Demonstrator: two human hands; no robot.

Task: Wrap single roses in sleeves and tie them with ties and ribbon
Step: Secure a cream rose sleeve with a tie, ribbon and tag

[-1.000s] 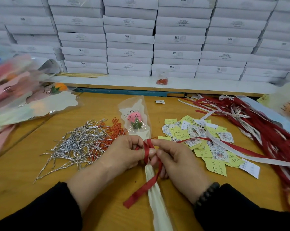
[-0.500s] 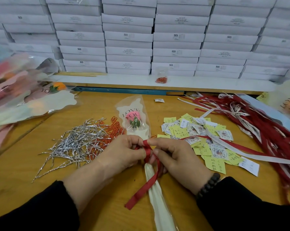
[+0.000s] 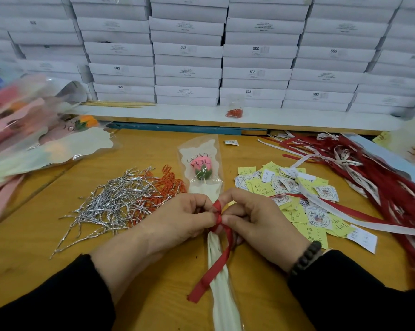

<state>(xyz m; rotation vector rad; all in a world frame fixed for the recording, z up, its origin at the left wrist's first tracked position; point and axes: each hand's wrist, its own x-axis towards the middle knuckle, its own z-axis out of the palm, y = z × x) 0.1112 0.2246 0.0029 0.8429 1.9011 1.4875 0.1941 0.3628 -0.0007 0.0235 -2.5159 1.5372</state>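
1. The left hand [image 3: 185, 218] and right hand [image 3: 256, 218] now meet knuckle to knuckle over the sleeve [image 3: 202, 163]; both pinch the red ribbon [image 3: 217, 212] with curled fingers at the sleeve's gathered neck.
2. A second ago the ribbon stood as a taller loop between the thumbs; now it is drawn into a smaller, tighter knot, with one tail [image 3: 211, 273] trailing down across the cream lower end of the sleeve toward the near edge of the counter [image 3: 34, 271].
3. The pink rose [image 3: 201, 164] lies in the sleeve just beyond the hands, unmoved, between the silver ties [image 3: 115, 201] and the paper tags [image 3: 294, 192].
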